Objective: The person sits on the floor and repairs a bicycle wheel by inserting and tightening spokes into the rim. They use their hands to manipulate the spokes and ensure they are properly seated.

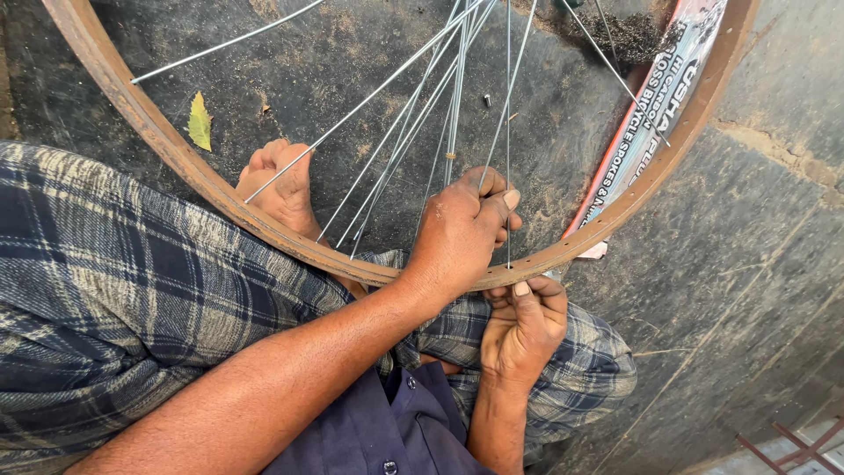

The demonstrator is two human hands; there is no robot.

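While our left hand (462, 230) pinches a spoke (508, 132) inside the rusty rim (158, 132), our right hand (525, 325) curls closed beneath the rim, apparently steadying the spoke's end at its hole

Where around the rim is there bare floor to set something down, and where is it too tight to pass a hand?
Bare dark floor lies outside the rim, on its right, and inside it around the yellow leaf. It is crowded where the spokes bunch above the left hand, and at the rim's lower edge, where the right hand and foot sit.
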